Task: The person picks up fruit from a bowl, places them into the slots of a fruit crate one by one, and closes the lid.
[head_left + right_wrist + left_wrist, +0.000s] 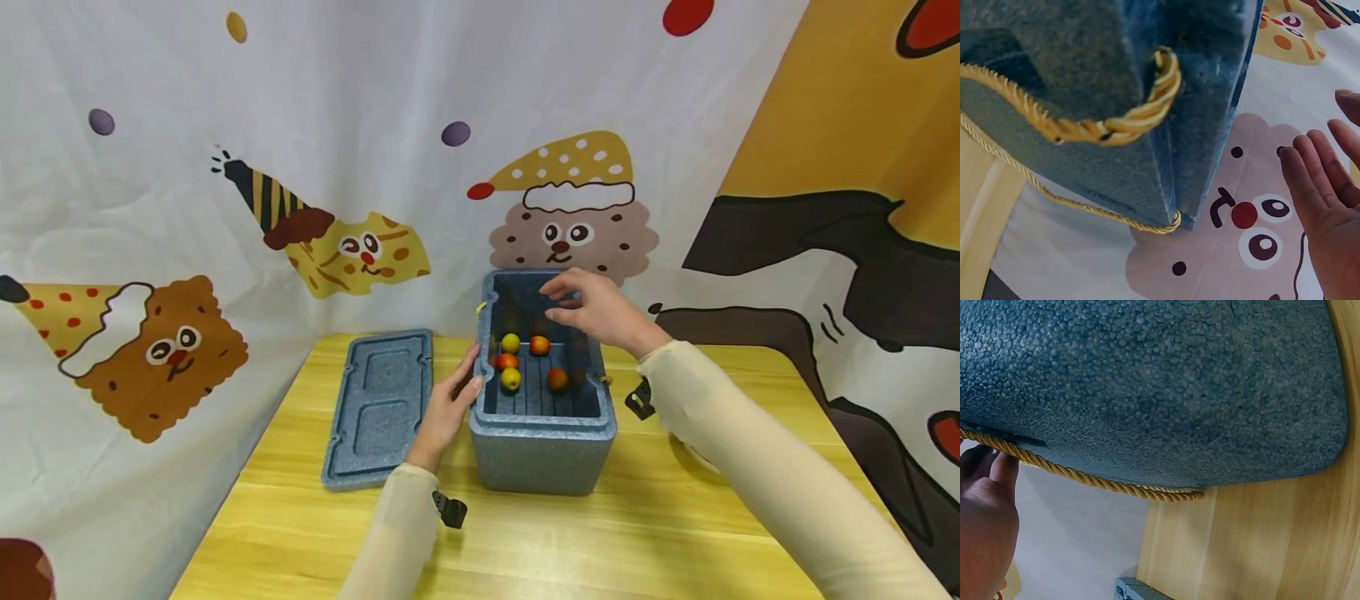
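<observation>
A blue-grey foam box point(543, 458) stands on the table without its lid on, yellow rope handles on its sides. Several small apple-like fruits lie on its ribbed floor: yellow ones, such as the front yellow fruit point(511, 380), and red-orange ones, such as the back red-orange fruit point(540, 345). My left hand point(446, 412) touches the left wall near the rim, fingers mostly straight; in the left wrist view its fingertips are partly hidden by the rope point(1091, 479) and box. Over the right rim hovers my right hand point(600, 310), fingers loosely bent with nothing in them.
The box's foam lid point(381, 408) lies on the table to the left. Beneath my right forearm shows part of a pale round rim point(701, 457), mostly hidden. A printed cloth point(375, 100) hangs behind the wooden table point(525, 542).
</observation>
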`<state>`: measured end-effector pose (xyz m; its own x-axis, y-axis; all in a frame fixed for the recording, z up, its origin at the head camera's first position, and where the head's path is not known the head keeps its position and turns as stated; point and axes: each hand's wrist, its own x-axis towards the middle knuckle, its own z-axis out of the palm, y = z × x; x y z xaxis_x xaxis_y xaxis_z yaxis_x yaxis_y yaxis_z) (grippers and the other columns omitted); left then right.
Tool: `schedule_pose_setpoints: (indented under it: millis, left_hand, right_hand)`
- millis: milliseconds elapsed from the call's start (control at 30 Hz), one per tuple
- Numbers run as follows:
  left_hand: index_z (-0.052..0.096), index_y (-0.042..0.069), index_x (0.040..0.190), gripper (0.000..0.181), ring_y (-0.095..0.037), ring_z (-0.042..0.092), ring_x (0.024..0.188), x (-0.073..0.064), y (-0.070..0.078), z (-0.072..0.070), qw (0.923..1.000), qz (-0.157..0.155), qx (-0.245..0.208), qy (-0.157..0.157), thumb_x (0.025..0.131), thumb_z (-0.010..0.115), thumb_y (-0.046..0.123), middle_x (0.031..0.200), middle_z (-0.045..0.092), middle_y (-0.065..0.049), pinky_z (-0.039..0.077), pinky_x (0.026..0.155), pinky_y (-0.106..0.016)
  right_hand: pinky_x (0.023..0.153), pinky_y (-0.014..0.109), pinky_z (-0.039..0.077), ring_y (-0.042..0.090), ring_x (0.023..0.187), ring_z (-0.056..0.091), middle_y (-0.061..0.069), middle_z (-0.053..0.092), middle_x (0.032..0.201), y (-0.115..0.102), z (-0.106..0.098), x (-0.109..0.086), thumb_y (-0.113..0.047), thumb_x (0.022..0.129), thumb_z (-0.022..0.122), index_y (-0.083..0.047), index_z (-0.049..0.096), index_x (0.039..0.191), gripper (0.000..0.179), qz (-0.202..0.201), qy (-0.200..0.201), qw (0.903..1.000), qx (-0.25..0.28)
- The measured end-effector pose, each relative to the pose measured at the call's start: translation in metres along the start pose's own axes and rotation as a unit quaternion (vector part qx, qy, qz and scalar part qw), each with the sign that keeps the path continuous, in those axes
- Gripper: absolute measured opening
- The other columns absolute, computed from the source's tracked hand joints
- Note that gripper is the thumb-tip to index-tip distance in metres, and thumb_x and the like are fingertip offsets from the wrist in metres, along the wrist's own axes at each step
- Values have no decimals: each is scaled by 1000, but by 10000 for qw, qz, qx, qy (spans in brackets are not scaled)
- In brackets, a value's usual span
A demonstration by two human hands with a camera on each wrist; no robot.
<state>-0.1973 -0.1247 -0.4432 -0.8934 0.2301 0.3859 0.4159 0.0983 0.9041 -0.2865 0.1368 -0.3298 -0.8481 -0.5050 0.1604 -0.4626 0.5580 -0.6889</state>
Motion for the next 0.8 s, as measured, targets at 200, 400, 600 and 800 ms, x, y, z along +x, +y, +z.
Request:
schedule_pose_setpoints:
  millis: [200, 400, 600, 800]
  left_hand:
    - [33, -8, 148, 50, -34, 29, 140, -1, 1, -1, 10000, -72, -18, -35, 102, 48, 2, 153, 28, -25, 31, 108, -45]
    - [33, -7, 149, 50, -32, 28, 141, -1, 0, 0, 9999, -114, -43, -52, 102, 48, 3, 154, 27, -23, 30, 109, -44]
    - [34, -3, 150, 51, -28, 30, 141, 0, -12, 1, 10000, -56, 12, 7, 104, 49, 11, 155, 30, -18, 31, 109, -41]
    - [33, -7, 149, 50, -33, 29, 141, -1, -6, 1, 10000, -19, 9, 12, 103, 48, 6, 154, 30, -22, 31, 109, -44]
  right_hand:
    - [99, 48, 44, 31, 116, 53, 11, 55, 124, 2, -4, -5, -14, 95, 67, -4, 62, 127, 34, 55, -17, 10000, 53]
    - [100, 48, 42, 34, 117, 52, 11, 54, 123, 10, -13, -14, -13, 96, 65, -2, 61, 128, 34, 199, 86, 9992, 327]
    - [99, 51, 42, 34, 117, 51, 15, 54, 123, 27, -28, -26, -9, 97, 63, 1, 61, 126, 31, 339, 372, 9979, 397]
    - [98, 51, 43, 33, 115, 53, 13, 55, 122, 39, -39, -37, -11, 97, 63, -2, 62, 126, 31, 433, 594, 9970, 237]
